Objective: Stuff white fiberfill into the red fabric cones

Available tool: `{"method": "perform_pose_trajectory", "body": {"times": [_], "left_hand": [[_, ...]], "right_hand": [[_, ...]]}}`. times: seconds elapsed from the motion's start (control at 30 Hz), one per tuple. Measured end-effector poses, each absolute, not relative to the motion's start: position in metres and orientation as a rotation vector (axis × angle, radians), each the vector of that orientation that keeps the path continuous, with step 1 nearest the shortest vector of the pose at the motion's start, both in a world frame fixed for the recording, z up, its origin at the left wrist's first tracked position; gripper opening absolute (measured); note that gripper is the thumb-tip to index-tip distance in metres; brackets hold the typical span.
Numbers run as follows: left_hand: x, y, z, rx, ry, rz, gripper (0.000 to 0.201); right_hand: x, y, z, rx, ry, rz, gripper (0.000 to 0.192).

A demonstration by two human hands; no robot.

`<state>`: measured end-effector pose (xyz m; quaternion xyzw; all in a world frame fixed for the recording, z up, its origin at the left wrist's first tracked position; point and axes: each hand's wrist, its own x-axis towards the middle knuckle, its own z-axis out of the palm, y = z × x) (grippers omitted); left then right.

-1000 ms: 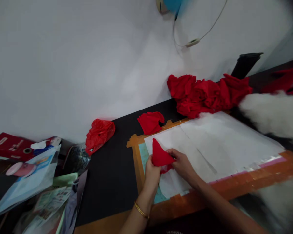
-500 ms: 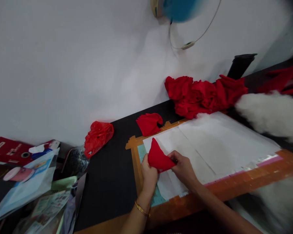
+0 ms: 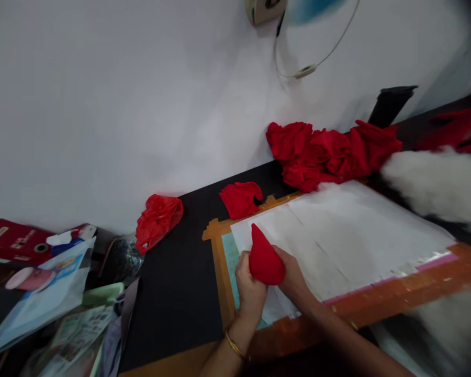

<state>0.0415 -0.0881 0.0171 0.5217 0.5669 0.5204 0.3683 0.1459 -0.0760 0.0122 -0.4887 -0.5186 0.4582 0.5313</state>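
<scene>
A small red cloth piece (image 3: 265, 259), shaped like a cone with its tip pointing up, is between my hands above the near left corner of the white sheet (image 3: 337, 235). My left hand (image 3: 251, 288) is closed around its lower left side, the thumb side against the cloth. On the other side, my right hand (image 3: 292, 272) grips its right edge; most of those fingers are hidden behind the cloth. Just beyond lies a small stack of red cloth pieces (image 3: 240, 200) on the black table (image 3: 176, 293).
A large heap of red cloth (image 3: 329, 154) lies by the wall. White fluffy stuffing (image 3: 439, 180) sits at the right. Orange tape (image 3: 400, 285) edges the sheet. To the left are a red plastic bag (image 3: 159, 222), a red box (image 3: 18, 242) and a green bin (image 3: 105, 296).
The red cloth piece has turned more upright and looks fuller, moving slightly right and toward me. My right hand has shifted from pinching its right corner to partly behind it.
</scene>
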Motion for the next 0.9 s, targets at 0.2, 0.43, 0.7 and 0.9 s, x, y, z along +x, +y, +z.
{"method": "perform_pose_trajectory", "body": {"times": [0.2, 0.43, 0.7, 0.9], "left_hand": [[0.031, -0.080, 0.010, 1.223, 1.451, 1.309, 0.047], [0.024, -0.082, 0.016, 1.401, 1.591, 1.244, 0.035], [0.001, -0.093, 0.016, 1.607, 1.409, 1.066, 0.051], [-0.029, -0.089, 0.027, 1.302, 1.495, 1.057, 0.033]], "right_hand": [[0.153, -0.073, 0.008, -1.266, -1.302, 1.143, 0.052], [0.163, -0.072, 0.014, -1.365, -1.354, 1.019, 0.030], [0.187, -0.072, 0.000, -1.459, -1.648, 0.726, 0.042], [0.234, -0.088, 0.012, -1.375, -1.873, 0.518, 0.044]]}}
